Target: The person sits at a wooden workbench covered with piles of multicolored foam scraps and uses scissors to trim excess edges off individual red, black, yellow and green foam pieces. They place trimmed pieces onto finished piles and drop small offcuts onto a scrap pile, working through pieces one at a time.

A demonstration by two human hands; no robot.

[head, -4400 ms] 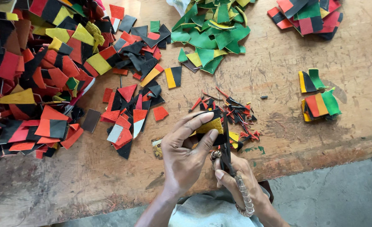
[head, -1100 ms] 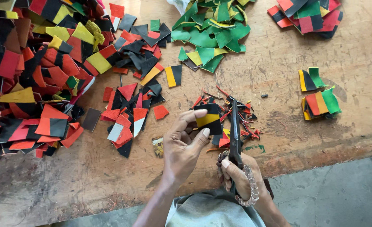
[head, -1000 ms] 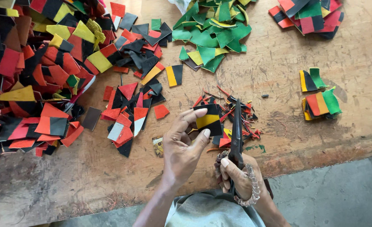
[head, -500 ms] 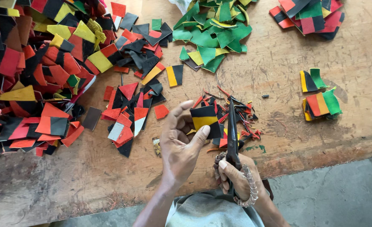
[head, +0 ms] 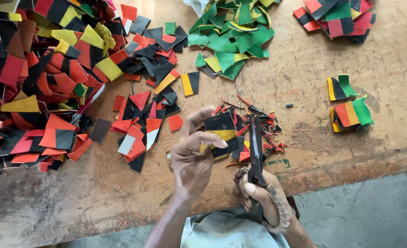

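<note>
The step in hand looks like trimming; the left hand holds a small patch, black with a yellow band across it, up over the near edge of the tabletop, and the right hand holds dark scissors just beside the patch's right side, blades pointing away from the person.

The left fingers are curled narrow, pinching the patch from its left side and lower corner, thumb laid across the yellow band; the patch is lifted clear of the wood and tilted slightly. The right fingers are closed round the scissor handles, with a beaded band at the wrist; the blades appear nearly shut, though I cannot tell whether they touch the patch or only lie beside it.

The next move, as I judge it, calls for bringing the patch's edge between the blades and holding it steady against the cut; the thumb sits near the blade line, so care is wanted there.

Under the hands lies a litter of thin red trimmings; a big heap of red, black and yellow pieces fills the left side; green pieces lie at the far edge; a small sorted stack sits toward the right edge.
</note>
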